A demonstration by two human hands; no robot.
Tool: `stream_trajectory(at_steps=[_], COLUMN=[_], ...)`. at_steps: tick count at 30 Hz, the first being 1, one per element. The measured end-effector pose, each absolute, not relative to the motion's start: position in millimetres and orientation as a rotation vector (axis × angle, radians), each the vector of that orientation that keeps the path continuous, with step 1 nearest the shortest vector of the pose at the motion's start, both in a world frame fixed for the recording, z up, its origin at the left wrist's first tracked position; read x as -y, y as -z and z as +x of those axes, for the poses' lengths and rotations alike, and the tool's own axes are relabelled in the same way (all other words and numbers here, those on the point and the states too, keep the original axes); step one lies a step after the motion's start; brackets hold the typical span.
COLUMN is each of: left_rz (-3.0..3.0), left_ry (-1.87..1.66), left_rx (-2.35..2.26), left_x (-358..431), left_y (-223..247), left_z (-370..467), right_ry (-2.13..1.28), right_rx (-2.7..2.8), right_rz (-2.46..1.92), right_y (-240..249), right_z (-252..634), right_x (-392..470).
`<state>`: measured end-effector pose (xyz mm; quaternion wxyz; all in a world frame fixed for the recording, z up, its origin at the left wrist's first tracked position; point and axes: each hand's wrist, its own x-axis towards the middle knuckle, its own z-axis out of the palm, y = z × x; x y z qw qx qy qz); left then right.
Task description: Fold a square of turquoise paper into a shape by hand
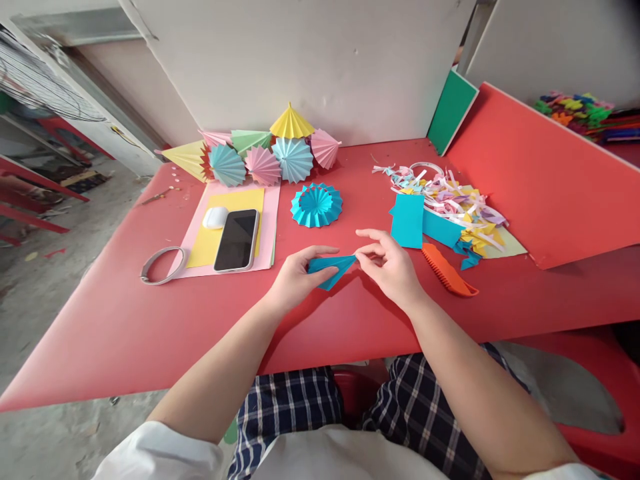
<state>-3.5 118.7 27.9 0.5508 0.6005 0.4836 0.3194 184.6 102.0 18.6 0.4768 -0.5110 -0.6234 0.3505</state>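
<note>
A folded piece of blue paper (334, 272), creased into a triangle, is held between my hands above the red table. My left hand (303, 275) grips its wide end, the thumb lying across the top. With thumb and finger pinched, my right hand (383, 262) holds the pointed tip. Beyond my hands sits a pleated blue paper rosette (317, 205). To the right of my right hand lie a flat blue paper rectangle (407, 221) and an orange toothed cutter-like tool (447, 270).
Several pleated paper cones (263, 165) stand at the back. A phone (237, 241) and a white case (215, 217) rest on stacked coloured sheets (273, 227), beside a roll of tape (163, 265). Paper scraps (460, 200) lie against a leaning red board (550, 180).
</note>
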Motion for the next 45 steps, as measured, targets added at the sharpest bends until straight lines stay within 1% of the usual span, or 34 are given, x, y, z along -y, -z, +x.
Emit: stream_trajectory(at_steps=[5,9,13,16,23,28,35,45], left_rz=[1.419,1.437,1.507,1.504,1.466,1.45,1.424,1.45], left_ry=[-0.759,-0.759,-0.729,-0.77,-0.845,-0.904,-0.89,-0.835], left_rx=[-1.145,-1.131,-1.111,-1.104,-1.115,-1.14,-1.099,-1.133], left_x=[-118,-119,-119,-118,-117,-116,-114,-116], left_y=[-28,-26,-24,-24,-27,-30,-29,-30], left_z=[-4,-3,-2,-2,-1,1,3,2], right_ry=[-0.851,-0.942,-1.004,-0.988,-1.112,-1.112,-1.115,-1.218], right_rx=[1.512,1.485,1.573,1.556,1.52,1.535,1.604,1.401], right_rz=[-1.282,-1.219,-1.199,-1.226,-1.174,-1.181,-1.143,-1.151], right_y=[-17,-17,-17,-16,-13,-15,-15,-11], right_z=[186,186,184,182,180,178,174,177], right_x=[-102,-102,-102,-103,-104,-103,-100,-104])
